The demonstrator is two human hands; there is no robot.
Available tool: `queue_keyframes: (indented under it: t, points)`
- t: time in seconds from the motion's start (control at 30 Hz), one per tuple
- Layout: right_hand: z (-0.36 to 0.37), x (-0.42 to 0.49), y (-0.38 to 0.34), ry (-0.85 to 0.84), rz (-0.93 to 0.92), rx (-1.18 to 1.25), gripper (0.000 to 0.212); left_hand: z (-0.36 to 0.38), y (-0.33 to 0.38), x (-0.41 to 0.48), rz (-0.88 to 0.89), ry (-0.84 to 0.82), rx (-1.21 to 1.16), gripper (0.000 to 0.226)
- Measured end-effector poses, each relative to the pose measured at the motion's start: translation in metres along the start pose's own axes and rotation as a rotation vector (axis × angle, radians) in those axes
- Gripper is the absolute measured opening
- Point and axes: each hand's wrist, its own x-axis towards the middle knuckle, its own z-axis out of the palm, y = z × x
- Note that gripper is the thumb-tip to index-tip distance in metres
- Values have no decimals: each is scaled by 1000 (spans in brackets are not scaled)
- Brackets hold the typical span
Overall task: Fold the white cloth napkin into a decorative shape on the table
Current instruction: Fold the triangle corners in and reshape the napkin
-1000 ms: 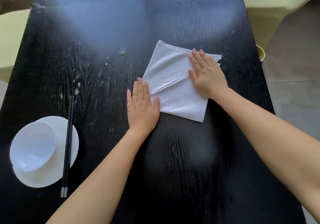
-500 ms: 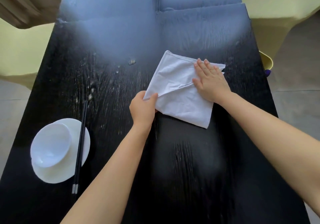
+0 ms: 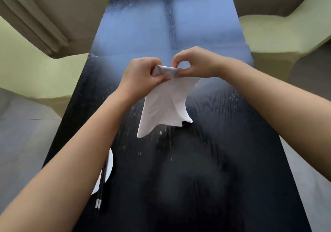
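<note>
Head view is looking down along the dark worktop [image 3: 206, 169], and I am working my way across from my left. Down beside my left forearm, well below both hands, a white plate [image 3: 110, 161] is peeking out with a pair of black chopsticks [image 3: 102, 183] lying across its edge; I am judging they are parked there to leave the middle of the worktop free for folding.

My left hand [image 3: 141, 77] is raised off the worktop, forearm angling up and inward, knuckles facing me, with thumb and fingers clamped on the left end of the napkin's bunched top edge. Between the two hands the white cloth napkin [image 3: 164, 106] is hanging, gathered tight at the top and flaring out below into loose corners that are drooping toward the worktop; whether those corners are touching the surface I cannot tell. I am holding it in the air, I think, so that its own weight is pulling the layers straight and letting me gather or pleat the top edge.

My right hand [image 3: 195, 63] is just beside the left, almost touching it, wrist bent and forearm coming in from the right, its thumb and forefinger pinching the right end of the same bunched edge, with a small loop of space showing above the pinch. Both hands are therefore closed on the cloth, close together, at about the same height.
</note>
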Motion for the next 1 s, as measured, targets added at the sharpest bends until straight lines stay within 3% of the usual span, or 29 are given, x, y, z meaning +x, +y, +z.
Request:
queue_keyframes:
  t: [0.27, 0.5, 0.67, 0.83, 1.0]
  points:
    - [-20, 35, -19, 313, 69, 34, 13, -48, -15, 58, 133, -1, 131, 25]
    - [-12, 36, -8, 463, 112, 149, 12, -44, -12, 65, 328, 30, 358, 32]
    - [79, -29, 19, 381, 111, 164, 7, 40, -32, -25, 465, 88, 418, 13]
    - [162, -98, 31, 229, 186, 155, 18, 123, -42, -116, 379, 59, 322, 21]
    - [191, -129, 38, 66, 108, -71, 39, 160, -41, -164, 350, 21, 194, 7]
